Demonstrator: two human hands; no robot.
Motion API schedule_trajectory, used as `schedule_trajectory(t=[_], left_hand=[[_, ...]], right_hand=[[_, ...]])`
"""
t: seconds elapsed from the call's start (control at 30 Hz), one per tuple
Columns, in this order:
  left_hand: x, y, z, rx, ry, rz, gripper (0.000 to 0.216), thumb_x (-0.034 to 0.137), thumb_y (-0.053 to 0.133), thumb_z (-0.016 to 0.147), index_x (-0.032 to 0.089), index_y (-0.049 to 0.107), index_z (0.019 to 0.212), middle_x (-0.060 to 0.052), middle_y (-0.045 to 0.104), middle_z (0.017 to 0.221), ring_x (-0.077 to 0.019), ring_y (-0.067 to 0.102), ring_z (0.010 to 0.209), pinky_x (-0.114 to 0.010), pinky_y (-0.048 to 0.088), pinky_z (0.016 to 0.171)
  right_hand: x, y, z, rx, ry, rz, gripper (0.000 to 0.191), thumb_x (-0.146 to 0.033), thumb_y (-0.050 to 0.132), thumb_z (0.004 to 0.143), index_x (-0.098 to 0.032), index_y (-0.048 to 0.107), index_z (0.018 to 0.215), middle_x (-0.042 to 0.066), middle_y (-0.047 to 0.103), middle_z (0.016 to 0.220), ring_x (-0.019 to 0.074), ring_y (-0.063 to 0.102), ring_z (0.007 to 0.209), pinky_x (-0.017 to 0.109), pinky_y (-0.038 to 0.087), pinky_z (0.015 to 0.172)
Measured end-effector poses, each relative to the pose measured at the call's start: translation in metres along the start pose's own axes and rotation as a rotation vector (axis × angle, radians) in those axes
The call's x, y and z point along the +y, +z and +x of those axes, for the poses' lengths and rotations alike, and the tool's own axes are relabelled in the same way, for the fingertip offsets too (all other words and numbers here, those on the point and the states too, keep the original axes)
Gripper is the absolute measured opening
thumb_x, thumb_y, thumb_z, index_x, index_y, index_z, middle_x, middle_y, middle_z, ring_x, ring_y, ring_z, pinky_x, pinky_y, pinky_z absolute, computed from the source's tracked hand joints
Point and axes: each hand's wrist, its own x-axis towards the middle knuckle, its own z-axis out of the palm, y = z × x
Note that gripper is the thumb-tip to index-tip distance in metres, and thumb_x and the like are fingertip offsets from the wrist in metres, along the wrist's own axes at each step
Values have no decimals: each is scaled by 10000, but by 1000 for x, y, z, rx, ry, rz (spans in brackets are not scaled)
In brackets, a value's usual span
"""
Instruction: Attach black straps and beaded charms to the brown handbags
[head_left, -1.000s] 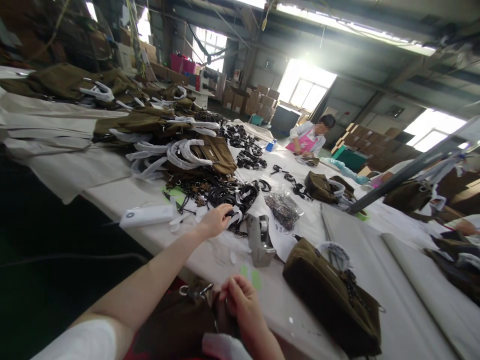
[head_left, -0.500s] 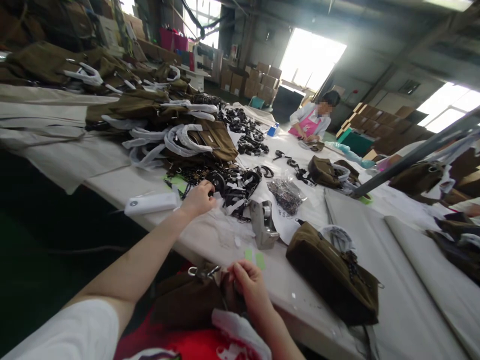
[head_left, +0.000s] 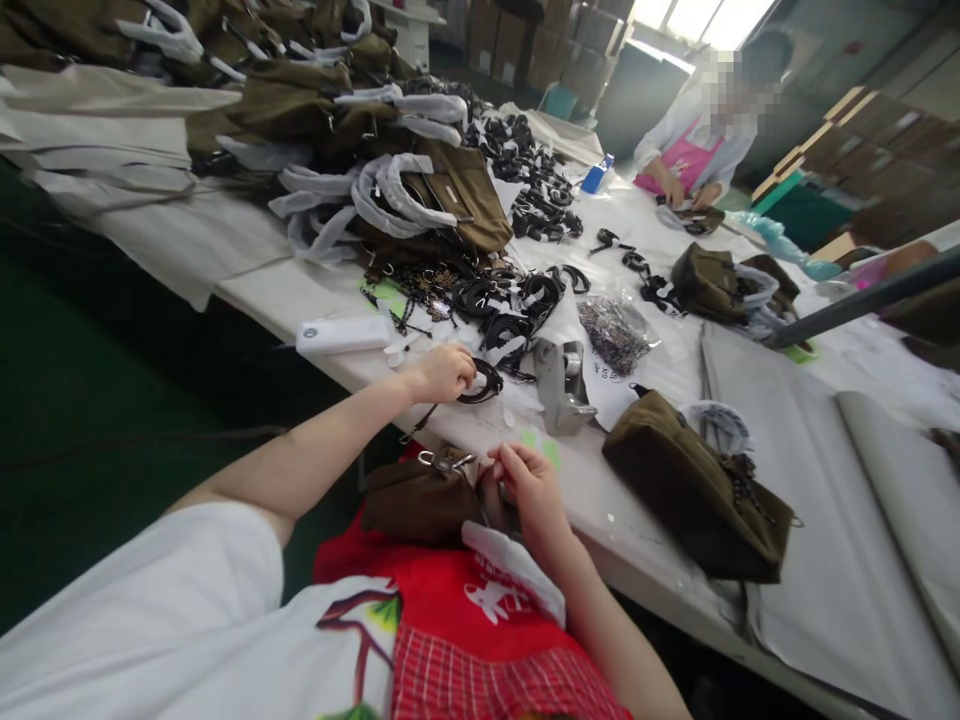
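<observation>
My left hand (head_left: 442, 374) is closed on a coiled black strap (head_left: 486, 388), over the near table edge. A thin dark end with a metal clasp dangles below the fingers. My right hand (head_left: 531, 482) pinches the upper edge of an olive-brown bag (head_left: 420, 503) at my lap. Silver metal hardware (head_left: 448, 460) shows on top of that bag, and a white-wrapped handle (head_left: 517, 570) hangs at its side. More coiled black straps (head_left: 510, 335) lie in a pile just beyond my left hand.
A grey tape dispenser (head_left: 561, 390) and a plastic bag of small parts (head_left: 615, 335) stand ahead. Another olive bag (head_left: 697, 485) lies right. Brown bags (head_left: 465, 195) are heaped left, near a white device (head_left: 345, 334). A co-worker (head_left: 694, 150) works across the table.
My left hand has come back from the pile toward me with a coiled strap in it. My right hand still holds the bag. The view has tilted downward.
</observation>
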Motion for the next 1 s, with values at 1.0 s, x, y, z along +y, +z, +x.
schedule_trajectory(t=[1.0], left_hand=[[44, 46, -121, 229, -727, -406, 141, 348, 611, 805, 217, 644, 763, -32, 687, 753, -220, 655, 718, -322, 483, 678]], right_hand=[[6, 24, 47, -305, 29, -588, 233, -259, 555, 805, -160, 745, 716, -14, 618, 577, 118, 505, 534, 221, 339, 516]])
